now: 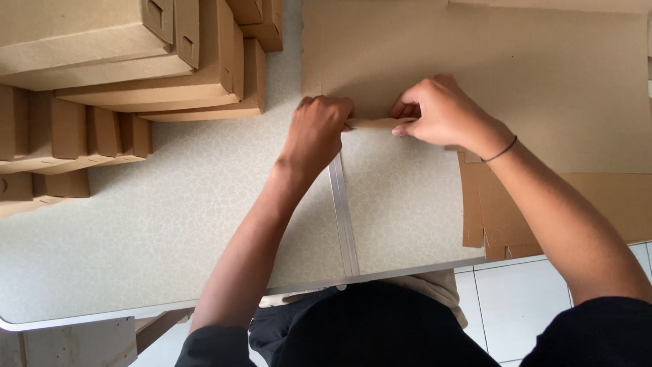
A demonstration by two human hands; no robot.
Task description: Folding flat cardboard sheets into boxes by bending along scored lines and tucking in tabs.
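Pinching a cardboard flap (372,124), lying left-right, are left hand (316,132) and right hand (441,112).

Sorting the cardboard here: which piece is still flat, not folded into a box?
The large flat sheet under both hands; the folded boxes are stacked at left.

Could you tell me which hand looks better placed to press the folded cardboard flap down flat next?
Probably the right hand: it lies over the flat cardboard sheet and pinches the folded flap at its end. The left hand pinches the other end from off the sheet's edge.
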